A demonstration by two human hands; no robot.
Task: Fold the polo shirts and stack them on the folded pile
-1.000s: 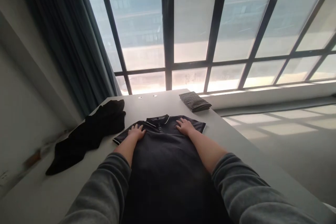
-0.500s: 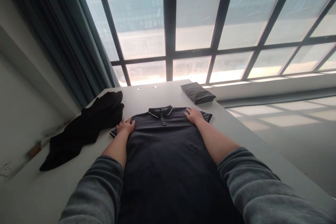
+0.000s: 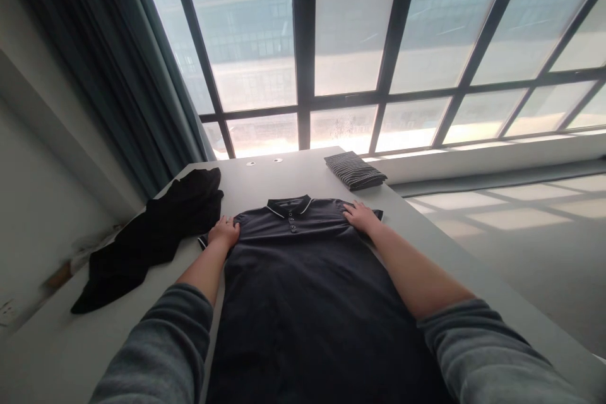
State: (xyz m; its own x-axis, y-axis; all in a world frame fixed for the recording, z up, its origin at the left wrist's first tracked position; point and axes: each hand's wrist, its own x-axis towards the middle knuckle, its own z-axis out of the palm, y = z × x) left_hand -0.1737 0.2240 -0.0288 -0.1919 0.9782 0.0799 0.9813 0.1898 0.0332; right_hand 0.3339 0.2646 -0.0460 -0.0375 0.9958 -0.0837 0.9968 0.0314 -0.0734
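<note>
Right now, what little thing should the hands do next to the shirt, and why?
I'd maybe slide the left hand and right hand a little outward, gently smoothing the shirt. Both already rest on it near the shoulders, and slight creases seem to run across it below the collar.

We seem to be in an office: wide black-framed glass window [image 3: 355, 25], blue-grey fabric curtain [image 3: 118, 63], white rectangular counter [image 3: 288, 177].
</note>
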